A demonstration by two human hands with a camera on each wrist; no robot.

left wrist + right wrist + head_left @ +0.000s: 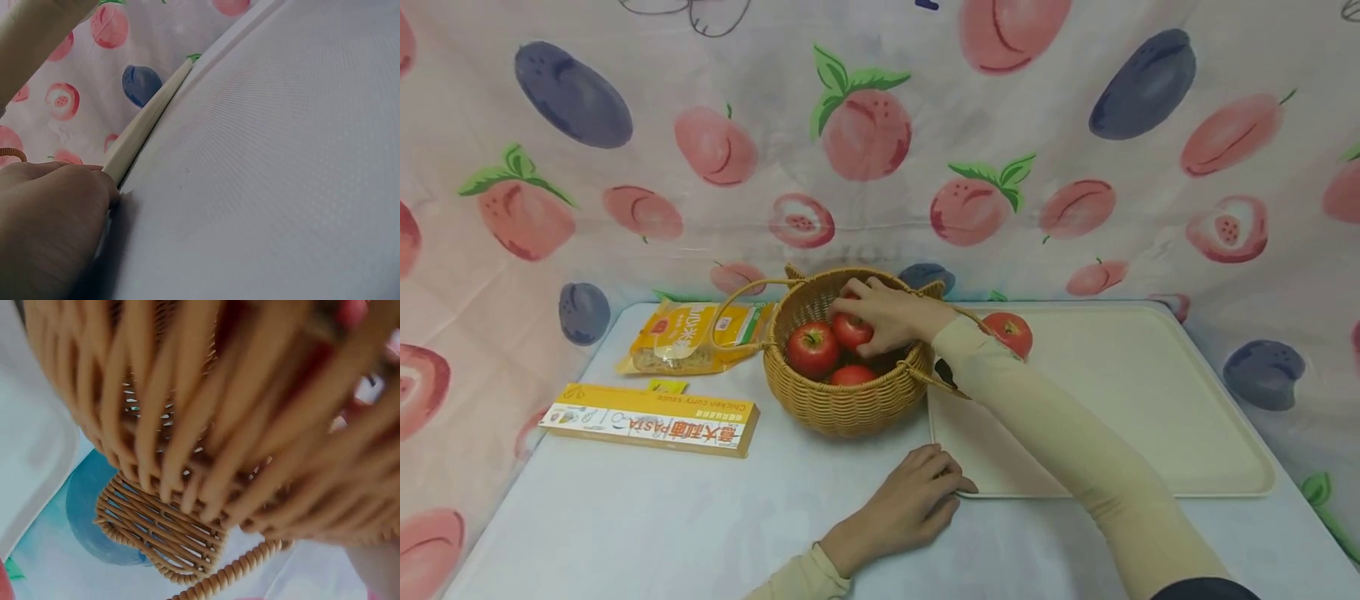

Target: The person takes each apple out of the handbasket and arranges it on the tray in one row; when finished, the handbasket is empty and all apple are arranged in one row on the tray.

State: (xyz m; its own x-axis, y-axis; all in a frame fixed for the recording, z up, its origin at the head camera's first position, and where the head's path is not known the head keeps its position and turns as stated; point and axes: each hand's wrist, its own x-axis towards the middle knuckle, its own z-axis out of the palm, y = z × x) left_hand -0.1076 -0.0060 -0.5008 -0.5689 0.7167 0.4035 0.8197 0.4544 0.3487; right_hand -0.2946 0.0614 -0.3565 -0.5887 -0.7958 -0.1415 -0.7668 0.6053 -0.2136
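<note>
A round wicker basket point(842, 412) holds several red apples, one apple point(813, 351) at its left and another point(853, 377) low in front. My right hand point(891, 317) reaches in over the basket's right side and grips an apple point(852, 332), with fingers and thumb curled around it. In the right wrist view the basket's weave point(175, 425) hides that hand's grip. My left hand point(906, 504) holds the near left corner of a cream tray point(1120, 400); the left wrist view shows its fingers against the tray's edge point(147, 122). One more apple point(1009, 335) lies on the tray near its far left.
Left of the basket stand a yellow pasta box point(651, 419) and, behind it, a yellow plastic packet point(692, 337). Basket handles point(737, 293) stick out to both sides, the right one beneath my right forearm. A fruit-print cloth point(865, 208) hangs behind the white table point(625, 525).
</note>
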